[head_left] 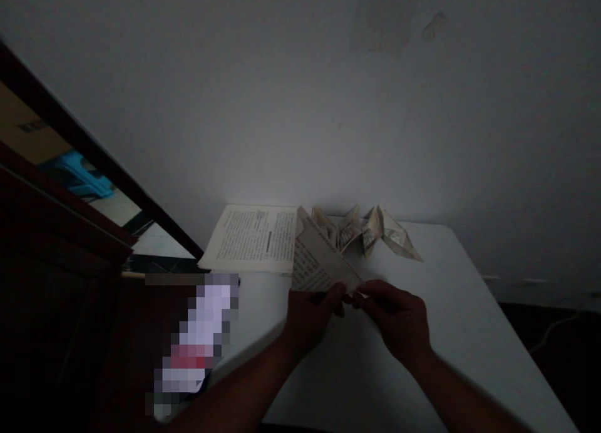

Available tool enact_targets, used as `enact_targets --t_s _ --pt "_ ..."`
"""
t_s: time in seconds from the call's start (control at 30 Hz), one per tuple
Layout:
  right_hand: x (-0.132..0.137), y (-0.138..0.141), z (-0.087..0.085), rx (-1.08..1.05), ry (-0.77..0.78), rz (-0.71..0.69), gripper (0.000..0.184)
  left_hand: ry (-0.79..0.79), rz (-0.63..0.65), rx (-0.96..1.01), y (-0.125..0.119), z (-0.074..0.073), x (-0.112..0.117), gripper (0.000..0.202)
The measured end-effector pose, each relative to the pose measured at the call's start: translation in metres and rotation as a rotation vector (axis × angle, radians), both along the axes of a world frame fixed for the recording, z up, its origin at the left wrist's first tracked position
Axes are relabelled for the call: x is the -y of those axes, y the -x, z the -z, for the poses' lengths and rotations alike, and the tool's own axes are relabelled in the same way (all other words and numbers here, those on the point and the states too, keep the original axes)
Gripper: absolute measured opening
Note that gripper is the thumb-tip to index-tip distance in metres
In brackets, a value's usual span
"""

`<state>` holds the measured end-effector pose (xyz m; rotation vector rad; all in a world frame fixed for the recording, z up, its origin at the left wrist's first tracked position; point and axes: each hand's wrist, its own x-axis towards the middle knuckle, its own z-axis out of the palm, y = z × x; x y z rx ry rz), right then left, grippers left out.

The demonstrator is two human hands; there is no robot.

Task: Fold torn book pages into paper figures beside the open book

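Sheet (313, 258) is up in both hands over the bench (457, 323), approx. centre, just right of & partly in front of the book (248, 239). Printed paper, w/ a long diagonal edge running down to the near right corner; looks folded, but layer count can't be told.

L hand (310, 314): closed on the near edge, thumb on top close to that corner, other fingers mostly hidden beneath. R hand (399, 311): narrow pinch at the corner itself, thumb & fingertips nearly together. The two grips are v. close, almost meeting.

Handling (my judgement): v. light, no real weight. Thin & bendy, prob. a bit stiffer along any fold & at the corner if layers stack there. Dry paper, so not esp. slippery, but layers may slide on each other. Tears or creases easily; a hard tug = risk.

Best hold, I'd say: fingertip pinch on folded edges or corners, low force, L hand steadying the near edge. Avoid gripping mid-panel b/c it'd likely buckle; far tip is unsupported & could flop.

Behind it, by the wall (282, 107), sit several folded papers (397, 236), pointed & hollow-looking, prob. easily crushed.
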<state>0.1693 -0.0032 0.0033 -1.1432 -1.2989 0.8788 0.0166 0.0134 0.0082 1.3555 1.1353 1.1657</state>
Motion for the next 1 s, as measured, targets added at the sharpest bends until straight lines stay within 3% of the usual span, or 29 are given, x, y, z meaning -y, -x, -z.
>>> enact_targets --t_s 0.5,0.63,0.8,1.0 --pt "0.003 0.006 0.0 -0.18 0.148 0.121 0.018 0.0 0.006 0.044 -0.004 0.005 0.002 0.032" --pt "0.001 0.004 -0.003 -0.241 0.168 0.095 0.026 0.033 0.067 0.027 -0.005 0.01 0.001 0.025" --pt "0.0 0.004 -0.002 -0.249 0.233 0.054 0.031 0.037 0.015 0.032 -0.006 0.012 -0.001 0.023" --pt "-0.002 0.006 -0.002 -0.229 0.256 -0.043 0.021 0.056 -0.007 0.057 -0.002 0.008 -0.001 0.027"
